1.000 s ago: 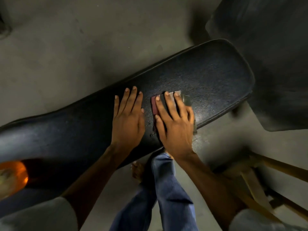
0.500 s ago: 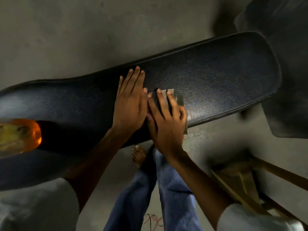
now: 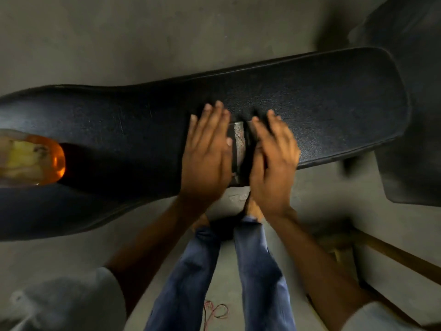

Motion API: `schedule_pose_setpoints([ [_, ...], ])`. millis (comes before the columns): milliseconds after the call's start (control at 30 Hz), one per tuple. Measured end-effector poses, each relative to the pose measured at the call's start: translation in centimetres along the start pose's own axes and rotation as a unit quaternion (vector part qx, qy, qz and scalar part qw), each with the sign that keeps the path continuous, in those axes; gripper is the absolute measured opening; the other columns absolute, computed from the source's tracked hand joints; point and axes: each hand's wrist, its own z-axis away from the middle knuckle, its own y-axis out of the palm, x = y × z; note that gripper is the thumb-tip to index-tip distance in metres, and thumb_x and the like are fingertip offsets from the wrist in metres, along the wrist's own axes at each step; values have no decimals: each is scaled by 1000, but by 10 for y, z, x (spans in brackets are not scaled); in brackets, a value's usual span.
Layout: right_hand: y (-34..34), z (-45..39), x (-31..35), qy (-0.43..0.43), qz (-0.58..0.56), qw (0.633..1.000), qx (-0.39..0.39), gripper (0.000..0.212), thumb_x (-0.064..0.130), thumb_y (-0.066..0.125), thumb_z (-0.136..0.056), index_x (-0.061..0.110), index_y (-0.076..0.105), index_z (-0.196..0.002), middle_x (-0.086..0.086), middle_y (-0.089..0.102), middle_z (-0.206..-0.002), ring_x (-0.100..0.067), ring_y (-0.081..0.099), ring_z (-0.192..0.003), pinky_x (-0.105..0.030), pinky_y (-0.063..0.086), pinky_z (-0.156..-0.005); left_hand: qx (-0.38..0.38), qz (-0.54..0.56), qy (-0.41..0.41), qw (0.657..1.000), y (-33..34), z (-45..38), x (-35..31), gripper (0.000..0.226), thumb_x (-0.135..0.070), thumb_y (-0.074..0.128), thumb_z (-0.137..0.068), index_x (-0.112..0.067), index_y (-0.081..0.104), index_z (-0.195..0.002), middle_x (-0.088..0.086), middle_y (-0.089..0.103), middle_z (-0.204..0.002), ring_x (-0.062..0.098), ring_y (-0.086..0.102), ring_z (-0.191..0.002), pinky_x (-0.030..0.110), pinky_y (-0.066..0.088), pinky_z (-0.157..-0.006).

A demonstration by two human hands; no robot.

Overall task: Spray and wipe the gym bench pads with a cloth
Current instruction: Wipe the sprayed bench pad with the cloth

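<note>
An amber translucent bottle (image 3: 31, 160) is seen at the far left, on a long black gym bench pad (image 3: 322, 96). Near the middle, the left hand (image 3: 206, 156) is laid flat on the pad, fingers straight and close together. A folded cloth (image 3: 239, 142) lies between the hands. The right hand (image 3: 274, 158) is blurred, fingers extended, touching the cloth's right edge.

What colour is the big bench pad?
The bench pad is black with a fine pebbly texture, seen in the head view.

Both hands (image 3: 207, 154) (image 3: 274, 161) flat, fingers straight, side by side
</note>
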Motion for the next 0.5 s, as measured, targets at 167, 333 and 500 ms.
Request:
schedule_pose_setpoints([
  [167, -3, -26, -31, -1, 96, 994, 43, 50, 24, 48, -110, 24, 53, -160, -6, 41, -173, -28, 31, -164, -53, 25, -129, 75, -118, 21, 990, 34, 37, -15, 62, -27, 38, -107, -5, 33, -165, 18, 32, -173, 32, 27, -163, 55, 17, -134],
  [333, 14, -22, -34, -35, 135, 988, 69, 49, 30, 42, -115, 24, 49, -163, -7, 39, -175, -29, 27, -166, -59, 15, -135, 33, -151, -56, 986, 6, 77, 11, 65, -20, 45, -104, -3, 32, -165, 19, 29, -174, 35, 23, -164, 58, 18, -134],
  [500, 18, -22, -35, -31, 137, 989, 53, 49, 31, 42, -115, 24, 50, -162, -6, 40, -174, -29, 27, -166, -58, 13, -135, -22, -143, -156, 977, -14, 36, 41, 59, -28, 25, -114, 1, 30, -165, 23, 23, -175, 39, 16, -165, 58, 9, -135],
])
